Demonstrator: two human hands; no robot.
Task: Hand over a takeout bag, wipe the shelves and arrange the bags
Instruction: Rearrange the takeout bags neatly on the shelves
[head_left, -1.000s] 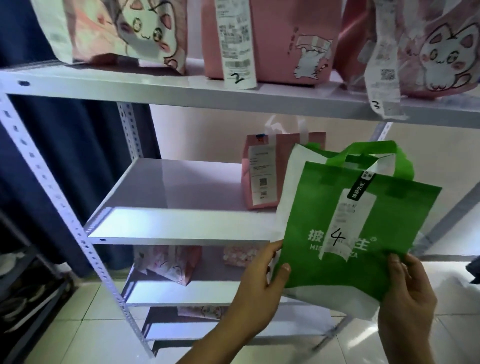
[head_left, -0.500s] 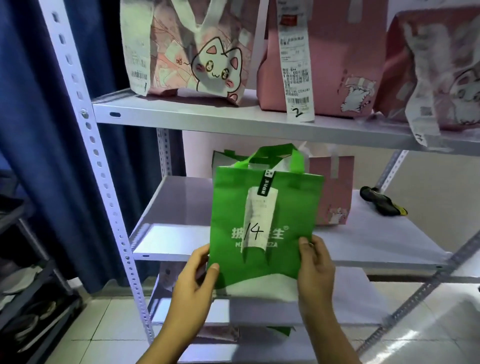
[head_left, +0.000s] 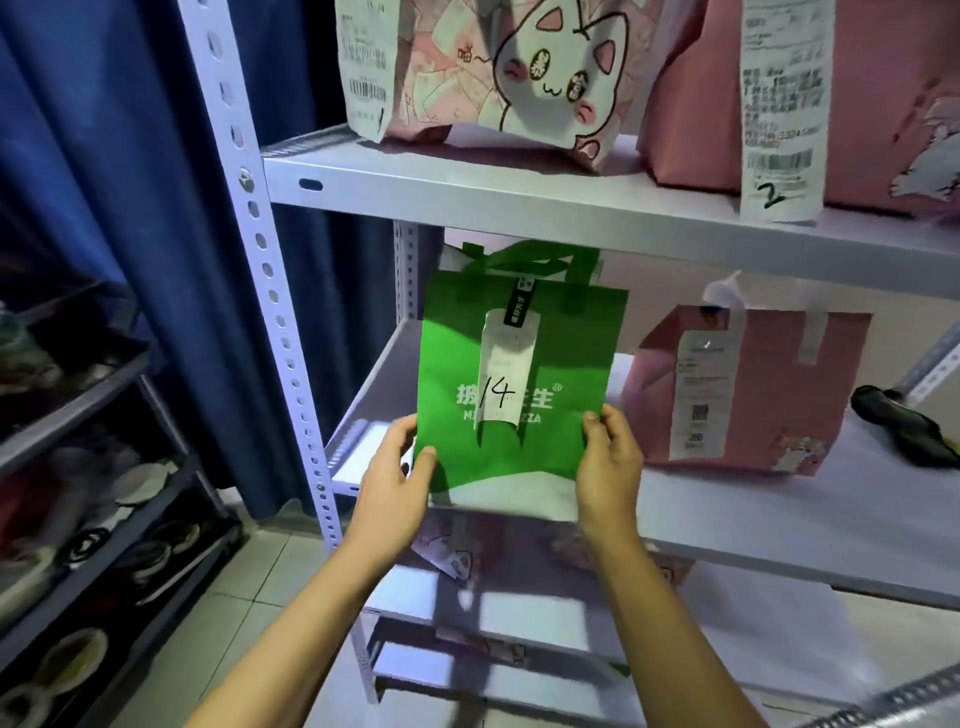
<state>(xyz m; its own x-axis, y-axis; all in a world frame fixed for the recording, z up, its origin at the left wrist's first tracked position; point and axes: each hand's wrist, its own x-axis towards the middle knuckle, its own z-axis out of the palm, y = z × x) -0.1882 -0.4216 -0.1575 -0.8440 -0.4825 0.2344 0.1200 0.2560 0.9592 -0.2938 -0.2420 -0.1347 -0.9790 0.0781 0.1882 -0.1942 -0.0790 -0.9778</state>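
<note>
A green takeout bag (head_left: 561, 364) with a white receipt marked 14 stands upright at the left end of the middle shelf (head_left: 779, 514). My left hand (head_left: 395, 483) grips its lower left edge, thumb on the front. My right hand (head_left: 608, 462) grips its lower right edge. A pink takeout bag (head_left: 769, 384) with a receipt stands on the same shelf to the right. On the top shelf (head_left: 519, 192) stand a pink cat-print bag (head_left: 498, 67) with a receipt marked 1 and a pink bag (head_left: 857, 93) with a receipt marked 2.
A dark tool-like object (head_left: 898, 426) lies at the shelf's right end. More pink bags (head_left: 452, 556) sit on the lower shelves. The perforated white upright (head_left: 270, 291) stands left of the bag. A blue curtain (head_left: 119, 171) and a dark rack (head_left: 78, 467) are at the left.
Both hands carried the green bag from the right, in front of the rack, leftward and onto the left end of the middle shelf. The view moved closer and left.
</note>
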